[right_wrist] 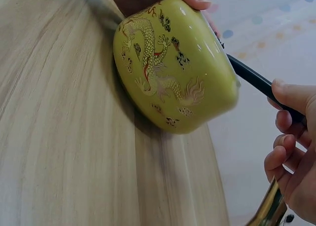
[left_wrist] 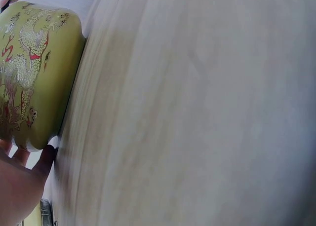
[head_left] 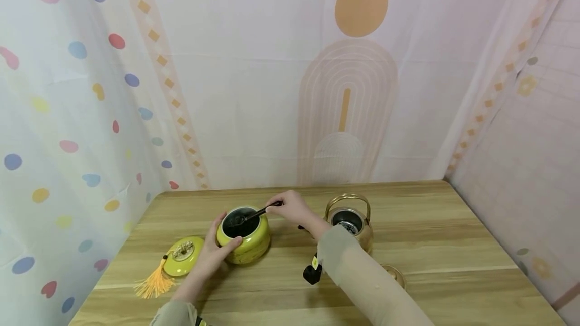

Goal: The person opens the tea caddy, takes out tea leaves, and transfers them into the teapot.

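Note:
A yellow ceramic jar point(head_left: 254, 249) with a dragon pattern stands uncovered on the table, its inside dark. My left hand point(head_left: 214, 251) grips it from the left, thumb on the near side and fingers round the far side. Between thumb and fingers, my right hand point(head_left: 292, 209) pinches the dark handle of a spoon point(head_left: 259, 213). The spoon's bowl end is inside the jar, hard to make out against the dark contents. In the right wrist view the spoon point(right_wrist: 253, 81) slants over the rim of the jar point(right_wrist: 197, 63).
Left of the jar lies its yellow lid point(head_left: 183, 264) with an orange tassel point(head_left: 155, 280). A gold-coloured teapot point(head_left: 366, 238) with a raised handle stands uncovered to the right, dark bits inside. Partly behind the right sleeve lies a small round gold lid point(head_left: 395, 275). Curtains enclose the wooden table point(head_left: 435, 245).

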Available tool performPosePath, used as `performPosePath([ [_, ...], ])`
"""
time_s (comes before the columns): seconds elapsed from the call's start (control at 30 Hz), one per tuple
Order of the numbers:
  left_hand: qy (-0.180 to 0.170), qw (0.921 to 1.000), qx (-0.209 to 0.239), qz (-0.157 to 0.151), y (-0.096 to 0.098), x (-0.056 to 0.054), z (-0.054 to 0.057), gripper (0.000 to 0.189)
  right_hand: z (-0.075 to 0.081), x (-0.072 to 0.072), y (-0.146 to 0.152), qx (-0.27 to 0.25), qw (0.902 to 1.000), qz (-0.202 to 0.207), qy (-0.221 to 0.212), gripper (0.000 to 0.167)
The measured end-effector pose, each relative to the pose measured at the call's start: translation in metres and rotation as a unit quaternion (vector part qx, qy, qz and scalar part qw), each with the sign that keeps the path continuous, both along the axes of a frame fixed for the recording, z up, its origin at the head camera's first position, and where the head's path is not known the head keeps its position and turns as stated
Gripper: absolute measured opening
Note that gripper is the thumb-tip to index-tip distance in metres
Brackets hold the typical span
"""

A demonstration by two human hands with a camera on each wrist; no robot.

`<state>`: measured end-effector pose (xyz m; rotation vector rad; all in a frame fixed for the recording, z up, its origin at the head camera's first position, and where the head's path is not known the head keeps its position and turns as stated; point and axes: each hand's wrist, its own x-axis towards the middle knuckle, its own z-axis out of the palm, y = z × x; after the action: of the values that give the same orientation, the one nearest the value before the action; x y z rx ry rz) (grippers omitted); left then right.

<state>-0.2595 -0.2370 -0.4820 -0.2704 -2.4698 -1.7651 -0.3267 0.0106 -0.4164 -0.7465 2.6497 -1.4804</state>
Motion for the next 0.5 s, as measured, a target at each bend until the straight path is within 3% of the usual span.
performPosePath([
  [0.5,0.006,0.9999,-0.010,0.002,-0.0008,0.0007,-0.0010,0.084,0.0002,0.0020,0.0089,-0.015,0.9999,-0.004,-0.001,0.013],
])
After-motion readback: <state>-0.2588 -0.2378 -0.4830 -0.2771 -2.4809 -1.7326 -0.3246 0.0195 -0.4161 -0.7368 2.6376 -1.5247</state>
